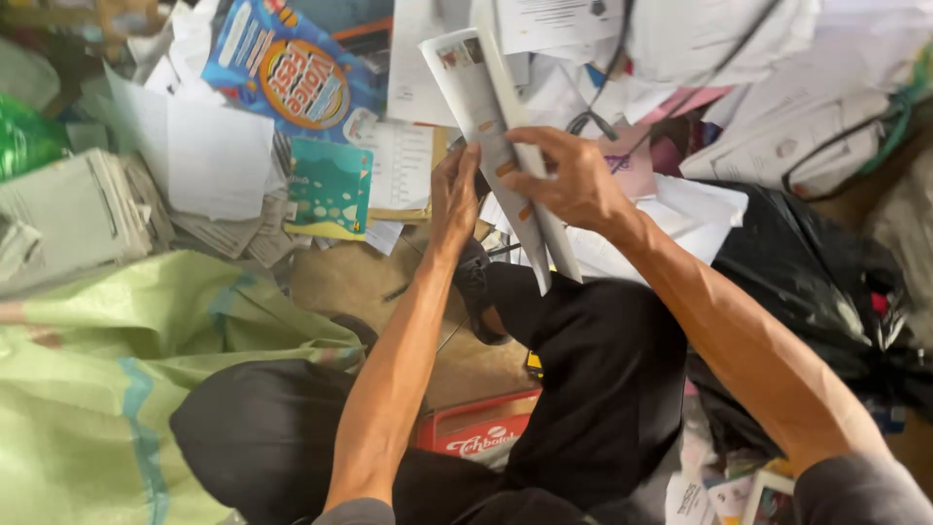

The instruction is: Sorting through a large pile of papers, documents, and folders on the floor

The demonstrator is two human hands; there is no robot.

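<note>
Head view, looking down past two bare forearms and black-trousered knees onto a floor heaped with waste paper. Left hand (455,199) raised with fingers pressed against the near edge of a folded stack of printed papers (491,136), steadying it from the left. Right hand (573,180) closed over the same stack from the other side, fingers curled across the front sheet, thumb behind; both hands thus clamped on it, close together. Stack held upright and tilted away, lifted clear of the litter, probably so the sheets could be squared up and kept together. Below the hands, a dark sandal (476,292) on a bare patch of floor. To the left, a blue and orange printed packet (292,73) lying flat among loose white sheets (219,160), a teal card (330,190) beside them, bundled newspapers (78,214) further left. Pale green woven sack (107,389) spread at lower left, a black plastic bag (816,292) bulging at right, a red carton (481,433) between the knees.
</note>
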